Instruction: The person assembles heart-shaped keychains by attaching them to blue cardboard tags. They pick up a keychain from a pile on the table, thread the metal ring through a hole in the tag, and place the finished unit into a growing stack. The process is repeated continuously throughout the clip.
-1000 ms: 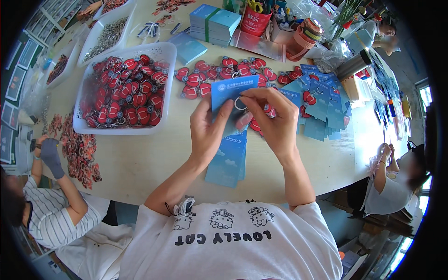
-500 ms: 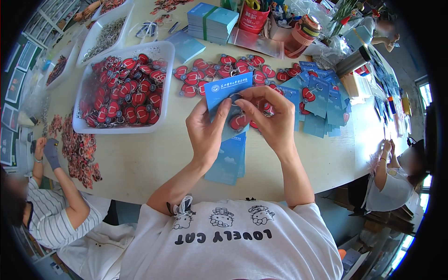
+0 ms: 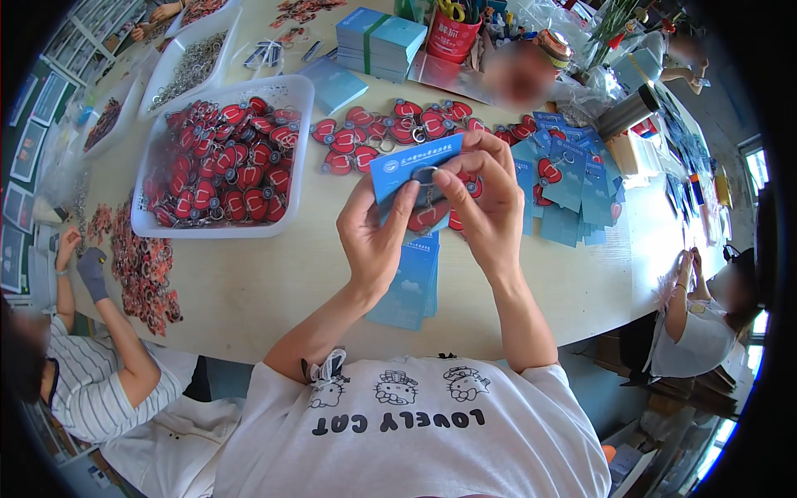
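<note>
The largest thing is the pale desk (image 3: 249, 299), its near edge curving past the person's white shirt (image 3: 415, 448). On its left half stands a white plastic bin (image 3: 305, 104), heaped with red keychains. Right of the hands, blue cards (image 3: 573, 187) lie spread and overlapping, some with red keychains on them. A long pile of small red pieces with metal rings (image 3: 145, 274) runs along the desk left of the bin. Beyond the hands, loose red keychains (image 3: 353, 137) lie in a broad band, and behind them stands a card stack (image 3: 378, 41) bound with a green strap. A smaller card pile (image 3: 403, 290) lies just below the hands. The left hand (image 3: 371, 228) grips one blue card (image 3: 415, 159), thumb on its face, raised over the desk between the bin and the spread cards. The right hand (image 3: 488, 203) is narrowed, its thumb at a metal ring (image 3: 426, 174) against that card. From the ring a red keychain (image 3: 426, 219) hangs between the hands; whether the ring passes through the card cannot be told.
</note>
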Available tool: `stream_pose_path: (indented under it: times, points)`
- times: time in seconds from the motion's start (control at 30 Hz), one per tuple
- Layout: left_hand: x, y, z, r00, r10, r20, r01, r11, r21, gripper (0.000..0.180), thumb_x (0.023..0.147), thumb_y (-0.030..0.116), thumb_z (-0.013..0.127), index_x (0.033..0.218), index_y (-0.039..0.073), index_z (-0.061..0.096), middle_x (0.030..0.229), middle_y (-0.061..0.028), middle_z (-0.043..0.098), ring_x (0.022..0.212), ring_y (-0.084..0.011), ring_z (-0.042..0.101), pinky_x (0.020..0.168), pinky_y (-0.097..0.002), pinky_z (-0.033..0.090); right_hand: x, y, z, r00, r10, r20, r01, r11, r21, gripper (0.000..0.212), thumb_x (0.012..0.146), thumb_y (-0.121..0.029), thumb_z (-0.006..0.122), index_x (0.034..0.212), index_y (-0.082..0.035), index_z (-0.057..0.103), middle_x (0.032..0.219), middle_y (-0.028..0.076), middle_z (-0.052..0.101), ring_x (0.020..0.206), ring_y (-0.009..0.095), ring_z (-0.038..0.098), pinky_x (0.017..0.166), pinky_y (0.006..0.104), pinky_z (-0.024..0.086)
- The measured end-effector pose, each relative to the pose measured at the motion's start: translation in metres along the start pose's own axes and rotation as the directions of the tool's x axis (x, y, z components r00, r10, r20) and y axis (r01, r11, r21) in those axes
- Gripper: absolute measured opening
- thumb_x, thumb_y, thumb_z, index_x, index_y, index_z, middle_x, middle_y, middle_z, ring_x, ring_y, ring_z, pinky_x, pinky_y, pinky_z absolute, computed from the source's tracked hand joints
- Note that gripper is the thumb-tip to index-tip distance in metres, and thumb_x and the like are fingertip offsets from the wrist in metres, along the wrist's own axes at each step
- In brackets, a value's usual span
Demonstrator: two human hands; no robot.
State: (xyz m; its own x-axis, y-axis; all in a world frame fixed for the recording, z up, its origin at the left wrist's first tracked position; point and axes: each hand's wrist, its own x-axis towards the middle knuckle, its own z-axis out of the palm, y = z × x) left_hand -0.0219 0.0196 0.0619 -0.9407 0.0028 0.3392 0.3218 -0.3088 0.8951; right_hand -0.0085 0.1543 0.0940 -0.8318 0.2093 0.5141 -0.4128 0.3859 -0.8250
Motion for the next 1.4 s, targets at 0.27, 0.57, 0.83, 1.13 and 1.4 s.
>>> stream_pose_path:
  times: [0.27, 0.57, 0.83, 1.13, 1.4]
  points:
    - [-0.001, 0.007, 0.003, 0.998, 0.056, 0.021, -0.058, 0.995, 0.082, 0.016, 0.092, 0.006, 0.060, 0.105, -0.002, 0.063, 0.097, -0.0042, 0.062, 0.089, -0.0091, 0.057, 0.079, -0.0258, 0.047, -0.006, -0.008, 0.007, 0.893, 0.425, 0.146, -0.416, 0.658, 0.627, 0.017, 0.084, -0.001, 0.070, 0.096, -0.005, 0.057, 0.090, 0.004, 0.066, 0.084, 0.008, 0.061, 0.070, 0.0212, 0.050]
    - [-0.006, 0.007, 0.001, 0.993, -0.093, 0.074, 0.094, 0.996, -0.009, 0.024, 0.095, 0.006, 0.052, 0.118, 0.000, 0.050, 0.105, -0.0061, 0.060, 0.095, -0.0090, 0.055, 0.084, -0.0253, 0.046, -0.006, -0.012, 0.011, 0.942, 0.310, 0.126, -0.326, 0.764, 0.557, 0.044, 0.085, 0.004, 0.066, 0.121, -0.003, 0.043, 0.103, 0.009, 0.062, 0.097, 0.012, 0.060, 0.085, 0.0267, 0.050]
    - [-0.030, -0.015, -0.005, 0.954, -0.268, 0.134, 0.272, 0.962, -0.009, 0.028, 0.096, 0.006, 0.050, 0.124, 0.001, 0.048, 0.113, -0.0048, 0.058, 0.102, -0.0090, 0.053, 0.089, -0.0252, 0.043, -0.041, 0.019, 0.012, 0.932, 0.347, 0.106, -0.355, 0.817, 0.455, 0.047, 0.084, 0.008, 0.063, 0.123, -0.001, 0.040, 0.104, 0.008, 0.059, 0.098, 0.012, 0.058, 0.084, 0.0253, 0.048]
    - [-0.022, -0.013, 0.004, 0.972, -0.158, 0.173, 0.156, 0.987, 0.026, 0.020, 0.097, 0.008, 0.052, 0.115, -0.002, 0.052, 0.104, -0.0080, 0.060, 0.095, -0.0118, 0.058, 0.082, -0.0269, 0.047, -0.037, 0.013, 0.000, 0.947, 0.316, 0.053, -0.309, 0.856, 0.414, 0.045, 0.083, 0.003, 0.065, 0.122, -0.001, 0.043, 0.101, 0.009, 0.062, 0.094, 0.011, 0.060, 0.080, 0.0243, 0.050]
    - [-0.019, -0.016, -0.004, 0.976, 0.015, 0.216, -0.061, 0.976, 0.208, 0.015, 0.096, 0.005, 0.052, 0.109, -0.003, 0.051, 0.097, -0.0110, 0.058, 0.089, -0.0162, 0.059, 0.078, -0.0291, 0.048, -0.023, 0.002, -0.003, 0.966, 0.259, 0.021, -0.258, 0.945, 0.203, 0.046, 0.076, 0.001, 0.067, 0.118, -0.002, 0.049, 0.086, 0.007, 0.066, 0.079, 0.009, 0.063, 0.074, 0.0252, 0.052]
